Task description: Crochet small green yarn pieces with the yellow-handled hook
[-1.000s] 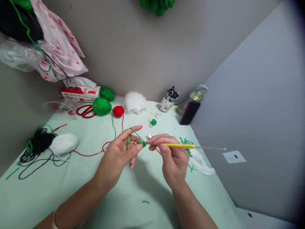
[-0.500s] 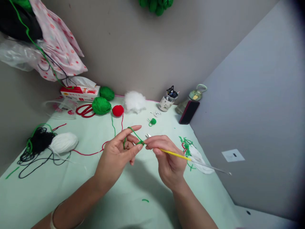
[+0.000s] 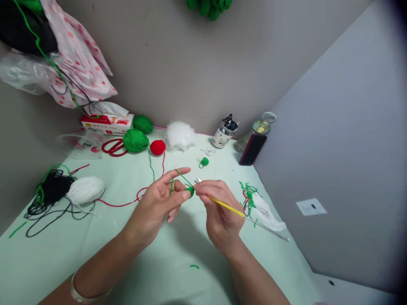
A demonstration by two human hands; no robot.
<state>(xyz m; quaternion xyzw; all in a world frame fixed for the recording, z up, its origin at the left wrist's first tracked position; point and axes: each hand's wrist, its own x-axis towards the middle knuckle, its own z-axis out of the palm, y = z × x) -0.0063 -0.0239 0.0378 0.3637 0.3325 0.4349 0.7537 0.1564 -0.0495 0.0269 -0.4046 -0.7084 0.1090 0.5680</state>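
Note:
My left hand (image 3: 159, 199) pinches a small piece of green crochet (image 3: 190, 191) between thumb and fingers. Green yarn (image 3: 183, 177) runs from that piece up over the raised index finger. In my right hand (image 3: 221, 207) is a crochet hook (image 3: 227, 206) with a yellow grip and a metal shaft that points down to the right. Its working tip meets the green piece and is hidden by the fingers. Just behind the right fingertips, metal points (image 3: 197, 180) like scissor tips show on the table.
Green yarn balls (image 3: 136, 140), a red yarn ball (image 3: 157, 147) and white stuffing (image 3: 180, 135) line the back. Black yarn (image 3: 57, 186) and a white yarn ball (image 3: 85, 189) lie left. Green scraps (image 3: 249, 192), a phone (image 3: 253, 149) and a pen cup (image 3: 224, 134) are right.
The hook's far end has swung left and down as my right hand turned. The green piece has tilted and shows more of itself; my left hand has shifted slightly right.

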